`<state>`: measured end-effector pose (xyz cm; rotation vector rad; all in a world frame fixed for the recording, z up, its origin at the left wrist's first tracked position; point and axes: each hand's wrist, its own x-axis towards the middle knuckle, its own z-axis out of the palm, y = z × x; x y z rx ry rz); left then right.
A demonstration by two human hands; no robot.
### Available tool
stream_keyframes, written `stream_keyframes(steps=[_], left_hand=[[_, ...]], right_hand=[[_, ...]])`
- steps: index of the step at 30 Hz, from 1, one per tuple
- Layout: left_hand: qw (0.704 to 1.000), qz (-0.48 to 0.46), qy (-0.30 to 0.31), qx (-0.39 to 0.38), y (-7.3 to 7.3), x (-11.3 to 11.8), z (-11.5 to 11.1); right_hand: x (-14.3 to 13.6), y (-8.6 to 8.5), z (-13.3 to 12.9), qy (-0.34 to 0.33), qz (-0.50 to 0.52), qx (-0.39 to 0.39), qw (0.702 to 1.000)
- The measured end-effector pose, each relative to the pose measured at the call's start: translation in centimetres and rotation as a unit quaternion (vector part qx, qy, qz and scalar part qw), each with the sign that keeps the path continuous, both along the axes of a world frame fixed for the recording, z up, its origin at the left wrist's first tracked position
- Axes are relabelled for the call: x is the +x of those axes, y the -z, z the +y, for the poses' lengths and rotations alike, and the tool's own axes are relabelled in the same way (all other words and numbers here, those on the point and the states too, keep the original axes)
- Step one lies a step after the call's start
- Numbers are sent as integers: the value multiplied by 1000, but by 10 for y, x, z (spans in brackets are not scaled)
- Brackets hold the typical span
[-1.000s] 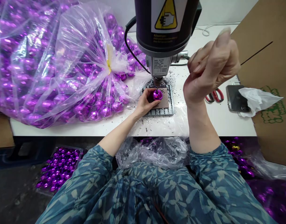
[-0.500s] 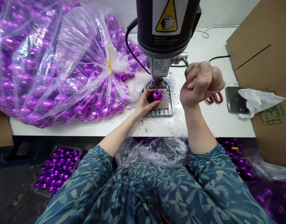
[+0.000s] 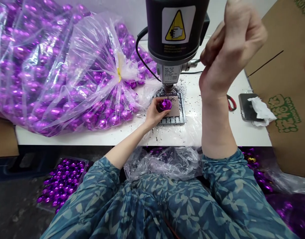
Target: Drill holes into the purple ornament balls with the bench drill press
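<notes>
A shiny purple ball (image 3: pixel 165 104) sits on a brown board (image 3: pixel 175 107) on the base of a bench drill press (image 3: pixel 177 36). My left hand (image 3: pixel 154 112) holds the ball between thumb and fingers, beneath the drill's chuck (image 3: pixel 168 88). To the right, my right hand (image 3: pixel 232 49) is raised and closed around the drill's feed lever (image 3: pixel 192 65), most of which the fist hides. Dark shavings lie scattered over the metal base (image 3: pixel 182 116) and the table around it.
A big tied clear bag (image 3: pixel 55 73) of purple balls fills the left of the white table (image 3: pixel 92 139). At right are red-handled scissors (image 3: pixel 232 103), a phone (image 3: pixel 246 108) under a crumpled tissue (image 3: pixel 263 109), and a cardboard box (image 3: pixel 289 83). A tray of purple balls (image 3: pixel 62 181) lies below left.
My right hand has gone up and to the right with the lever. The ball in my left hand has shifted slightly left and down, away from the chuck.
</notes>
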<state>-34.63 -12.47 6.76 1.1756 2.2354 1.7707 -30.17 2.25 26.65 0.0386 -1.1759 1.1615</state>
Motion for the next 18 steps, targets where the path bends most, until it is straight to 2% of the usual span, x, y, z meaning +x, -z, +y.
stream_keyframes(steps=[2, 3, 5, 6, 7, 8, 10, 11, 12, 14, 16, 17, 18], left_hand=[[999, 36, -1, -25, -18, 18, -23], [997, 49, 30, -48, -27, 29, -38], [977, 54, 160, -130, -43, 53, -72], [951, 47, 233, -199, -47, 65, -89], [916, 48, 284, -278, -47, 77, -105], [880, 63, 302, -360, -45, 88, -118], [820, 115, 268, -493, -32, 107, -137], [802, 140, 237, -530, -24, 113, -143], [795, 158, 212, -545, -16, 118, -147], [803, 170, 194, -537, -5, 121, -151], [815, 171, 211, -512, -5, 116, -150], [835, 162, 222, -477, -9, 108, -147], [873, 141, 217, -414, -14, 97, -143]], right_hand=[[-7, -8, 6, -12, -2, -16, 1000], [-9, -9, 8, -17, -2, -22, 1000], [-9, -9, 9, -27, -2, -23, 999], [-9, -8, 9, -29, 1, -22, 999], [-8, -7, 8, -30, 5, -21, 999], [-7, -6, 8, -33, 10, -19, 999], [-6, -6, 7, -38, 24, -22, 999], [-5, -6, 7, -43, 28, -25, 998], [-5, -7, 7, -49, 30, -28, 998], [-4, -7, 7, -60, 29, -31, 997], [-3, -8, 6, -71, 34, -32, 996], [-2, -8, 6, -75, 42, -32, 996], [-2, -8, 6, -82, 47, -31, 995]])
